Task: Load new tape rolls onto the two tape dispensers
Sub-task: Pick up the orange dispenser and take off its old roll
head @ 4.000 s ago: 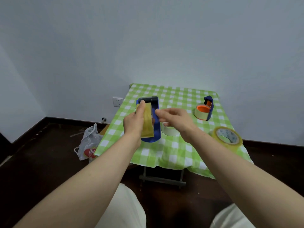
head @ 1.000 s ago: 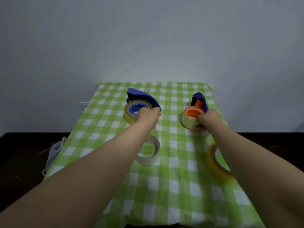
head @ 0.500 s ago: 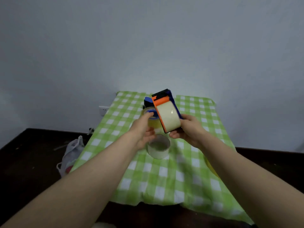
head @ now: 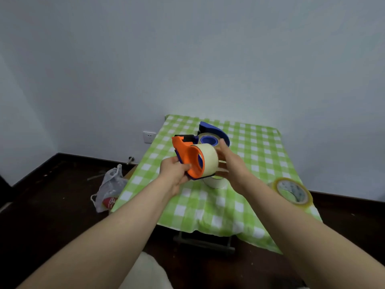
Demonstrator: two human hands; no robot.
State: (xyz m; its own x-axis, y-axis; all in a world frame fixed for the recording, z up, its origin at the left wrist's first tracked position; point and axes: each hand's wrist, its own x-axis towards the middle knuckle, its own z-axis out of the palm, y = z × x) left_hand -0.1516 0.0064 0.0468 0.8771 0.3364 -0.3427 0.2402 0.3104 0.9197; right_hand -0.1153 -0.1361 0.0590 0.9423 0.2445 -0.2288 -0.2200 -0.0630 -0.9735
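The left hand (head: pixel 175 174) and right hand (head: pixel 231 165) are bare; both forearms (head: pixel 116 226) are bare too; pale cream trousers (head: pixel 145 272) cover the knees.

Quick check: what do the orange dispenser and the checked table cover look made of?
Orange dispenser, gripped by the left hand, its tape roll held by the right hand: likely moulded hard plastic; even colour, smooth matte faces, rounded edges. Table cover: thin cloth or soft vinyl, unclear; it drapes and wrinkles over the edge.

Green-and-white checked tablecloth (head: pixel 260 155) draped over metal table frame (head: pixel 205 244), white wall socket (head: pixel 149 137) to its left, crumpled plastic bag (head: pixel 110 187) on dark floor (head: pixel 52 205), pale wall (head: pixel 187 59) behind.
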